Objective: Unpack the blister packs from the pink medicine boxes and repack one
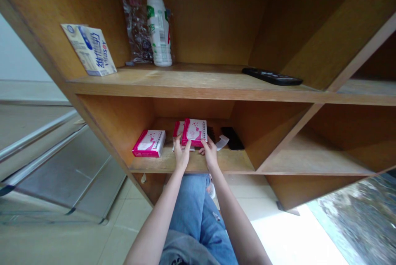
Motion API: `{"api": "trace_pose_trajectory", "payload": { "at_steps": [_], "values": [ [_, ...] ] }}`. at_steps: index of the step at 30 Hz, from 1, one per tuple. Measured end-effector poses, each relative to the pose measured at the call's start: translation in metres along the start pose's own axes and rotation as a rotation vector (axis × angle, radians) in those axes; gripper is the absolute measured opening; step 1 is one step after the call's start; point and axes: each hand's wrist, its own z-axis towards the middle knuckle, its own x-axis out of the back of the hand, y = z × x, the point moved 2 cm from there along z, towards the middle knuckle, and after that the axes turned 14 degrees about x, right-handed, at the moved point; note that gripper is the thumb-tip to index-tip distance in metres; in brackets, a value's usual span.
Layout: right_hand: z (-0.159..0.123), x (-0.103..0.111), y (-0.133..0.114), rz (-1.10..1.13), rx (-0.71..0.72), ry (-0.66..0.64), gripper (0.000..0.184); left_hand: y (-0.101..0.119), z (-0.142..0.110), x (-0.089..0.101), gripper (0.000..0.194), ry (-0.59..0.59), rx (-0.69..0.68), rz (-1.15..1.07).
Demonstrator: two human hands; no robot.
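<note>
Both my hands reach into the lower shelf (235,162) of a wooden cabinet. My left hand (181,154) and my right hand (209,151) grip the bottom corners of a pink and white box (194,131), which is tilted up off the shelf. Behind it lies a second pink box (177,128), partly hidden. A third pink and white box (149,143) lies flat to the left, apart from my hands.
A black phone (232,138) and a white slip of paper (222,142) lie right of the boxes. The upper shelf (198,83) carries a white bottle with a green cap (158,24), a clear bag (137,30), a blue-printed packet (89,49) and a black remote (272,76).
</note>
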Motion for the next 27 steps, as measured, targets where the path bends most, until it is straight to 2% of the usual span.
{"api": "trace_pose_trajectory", "payload": {
  "at_steps": [10,27],
  "values": [
    [0.0,-0.002,0.001,-0.033,-0.011,-0.043,0.067,-0.002,0.002,0.0,0.043,0.001,-0.022,0.006],
    [-0.002,-0.005,-0.012,-0.001,0.035,-0.086,0.077,-0.002,0.001,0.001,0.038,0.019,-0.037,0.034]
  ]
}}
